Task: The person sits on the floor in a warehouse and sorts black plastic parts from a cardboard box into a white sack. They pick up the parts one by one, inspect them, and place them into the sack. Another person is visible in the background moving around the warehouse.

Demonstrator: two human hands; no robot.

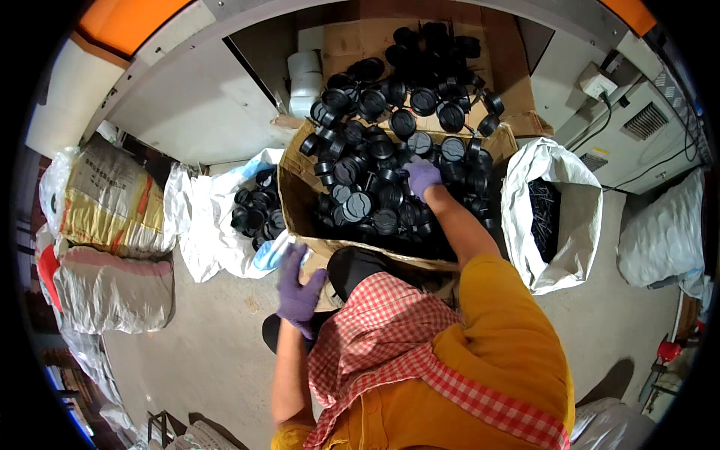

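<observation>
A deep cardboard box (296, 201) in front of me holds a heap of round black plastic parts (356, 205), some with a raised bar across a flat face. My right hand (423, 178), in a purple knitted glove, reaches into the heap. Its fingers are drawn together against a black part there; the fingertips are partly hidden. In a matching glove, my left hand (300, 291) hovers beside the box's near left corner. Its fingers are stretched and the thumb stands apart, with nothing held.
More black parts lie on cardboard (510, 71) behind the box. White sacks stand on both sides: the left one (206, 244) holds similar parts, the right one (577, 247) thin dark pieces. Filled sacks (112, 292) lie farther left. A cable (607, 112) hangs from the machine at right.
</observation>
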